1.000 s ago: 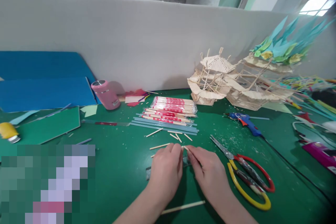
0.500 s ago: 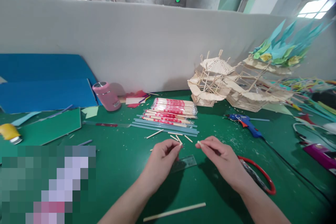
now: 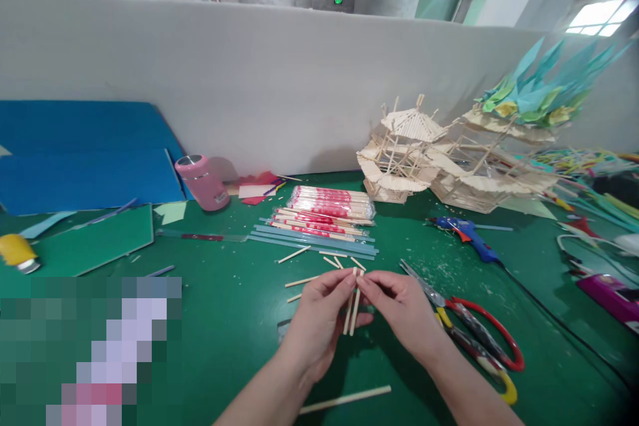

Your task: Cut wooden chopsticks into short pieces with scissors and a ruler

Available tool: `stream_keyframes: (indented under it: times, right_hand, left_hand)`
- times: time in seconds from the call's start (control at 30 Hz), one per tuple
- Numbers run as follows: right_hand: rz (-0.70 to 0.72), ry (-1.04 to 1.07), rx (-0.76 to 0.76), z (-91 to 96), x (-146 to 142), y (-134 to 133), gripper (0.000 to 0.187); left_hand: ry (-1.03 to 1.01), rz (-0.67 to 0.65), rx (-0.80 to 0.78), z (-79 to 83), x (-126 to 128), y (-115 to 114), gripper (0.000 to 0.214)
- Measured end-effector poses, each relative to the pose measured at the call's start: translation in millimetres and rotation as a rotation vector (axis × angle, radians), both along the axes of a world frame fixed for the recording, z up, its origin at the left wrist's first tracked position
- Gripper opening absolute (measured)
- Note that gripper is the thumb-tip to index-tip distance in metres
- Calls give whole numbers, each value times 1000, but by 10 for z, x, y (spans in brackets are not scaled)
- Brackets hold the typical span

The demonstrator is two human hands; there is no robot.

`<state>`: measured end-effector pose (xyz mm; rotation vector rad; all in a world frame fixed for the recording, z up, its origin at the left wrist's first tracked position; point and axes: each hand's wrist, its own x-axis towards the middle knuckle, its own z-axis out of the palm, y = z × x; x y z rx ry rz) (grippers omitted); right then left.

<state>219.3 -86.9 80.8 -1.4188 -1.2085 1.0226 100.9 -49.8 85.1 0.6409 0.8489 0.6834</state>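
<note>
My left hand [image 3: 319, 309] and my right hand [image 3: 399, 296] meet at the middle of the table, fingertips pinched. Between them two short wooden sticks [image 3: 355, 315] stand side by side, upper ends close together and lower ends pointing down toward me. Each hand's fingers close on the sticks near the top. Several cut stick pieces [image 3: 294, 254] lie just beyond my hands. Closer to me rests a longer wooden stick [image 3: 349, 399], its left end behind my left forearm. A clear flat strip [image 3: 283, 329] is mostly hidden by my left hand.
Red-and-yellow-handled pliers [image 3: 466, 326] and a blue glue gun [image 3: 464, 233] with a trailing cord lie to the right. Wrapped chopsticks [image 3: 332, 203] and bluish glue sticks [image 3: 309, 241] are ahead. Behind stand a wooden stick model [image 3: 414, 153] and a pink cup [image 3: 202, 183].
My hands have come together, the right moving left and the left slightly right. The two sticks are now side by side. More of the pliers shows, and less of the clear strip.
</note>
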Motion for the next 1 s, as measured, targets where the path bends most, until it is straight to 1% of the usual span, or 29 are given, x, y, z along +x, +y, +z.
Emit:
stream_keyframes:
  times: [0.17, 0.3, 0.37, 0.5, 0.6, 0.7, 0.87, 1.0]
  right_hand:
    - [-24, -37, 18, -6, -1, 4, 24]
    - [-15, 21, 14, -22, -17, 11, 25]
    - [-35, 37, 18, -24, -23, 21, 24]
    - [-130, 1, 18, -23, -2, 57, 23]
    - [-200, -25, 19, -30, 32, 92, 23]
    - [-246, -42, 23, -35, 56, 118, 23]
    - [-254, -37, 31, -28, 50, 129, 23]
    - [-242, -18, 36, -19, 40, 127, 23]
  left_hand:
    - [-4, -8, 38, 25, 15, -31, 21]
    - [-2, 3, 55, 38, 41, -41, 21]
    - [0, -5, 61, 38, 47, -41, 22]
    - [-29, -97, 73, 8, 27, -36, 23]
    - [8, -193, 75, -26, -3, -28, 23]
    - [31, -259, 71, -44, -20, -14, 24]
    - [-18, -288, 29, -66, -18, 6, 24]
    - [-48, -288, 18, -90, -17, 1, 23]
